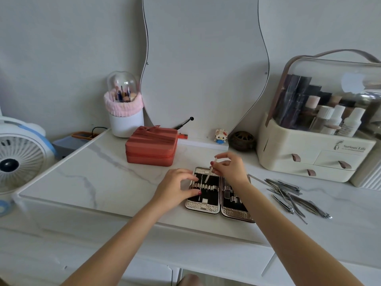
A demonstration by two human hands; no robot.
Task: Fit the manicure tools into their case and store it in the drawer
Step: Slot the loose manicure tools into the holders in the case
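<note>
An open manicure case [208, 207], silver-edged with a black lining and elastic loops, lies flat on the marble tabletop [103, 174]. My right hand [229, 167] pinches a thin pale tool [210, 172], tilted with its tip down over the case's left half. My left hand [177, 187] rests on the case's left edge with fingers curled against it. A heap of several steel manicure tools [292, 196] lies to the right of the case.
A coral zip box [151, 147] sits behind the case. A cream cosmetics organiser with small drawers [313, 153] stands at the right. A brush holder [124, 112], a mirror [204, 65], a toy figure [221, 136], a dark round ornament [242, 140] and a fan [18, 159] are around.
</note>
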